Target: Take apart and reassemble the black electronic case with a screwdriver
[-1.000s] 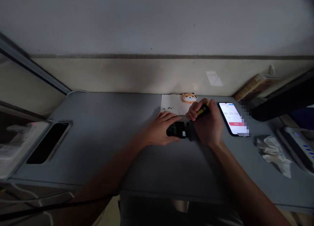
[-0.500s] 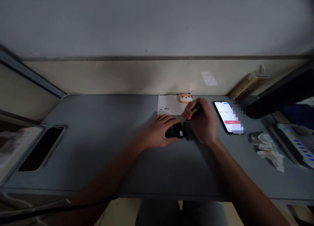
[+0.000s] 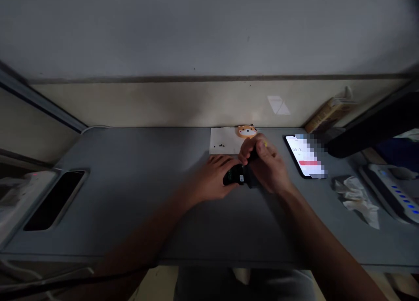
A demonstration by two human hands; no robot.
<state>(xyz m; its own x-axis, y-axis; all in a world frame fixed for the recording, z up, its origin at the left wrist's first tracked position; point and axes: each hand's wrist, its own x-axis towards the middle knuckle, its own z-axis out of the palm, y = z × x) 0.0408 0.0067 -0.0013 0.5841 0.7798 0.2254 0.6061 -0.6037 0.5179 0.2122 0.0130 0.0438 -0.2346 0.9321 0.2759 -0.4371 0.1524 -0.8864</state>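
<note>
My left hand (image 3: 212, 179) rests on the grey desk (image 3: 131, 192) and holds a small black device (image 3: 237, 177) steady, fingers curled against its left side. My right hand (image 3: 266, 165) is closed round a screwdriver with a yellow and black handle (image 3: 258, 149), its tip pointing down at the device's top. Behind the hands lies a white paper sheet (image 3: 224, 140) with several tiny dark screws (image 3: 221, 145) on it. A small orange animal figure (image 3: 247, 131) sits at the sheet's far right corner.
A lit phone (image 3: 303, 155) lies right of my right hand. A crumpled tissue (image 3: 355, 196) and a power strip with blue lights (image 3: 396, 192) are further right. A rectangular slot (image 3: 54, 200) is cut in the desk's left side. A book (image 3: 327, 113) leans against the wall.
My right hand has tipped the screwdriver over the device, so less of the yellow handle shows. The left hand stays on the device. The view has shifted slightly.
</note>
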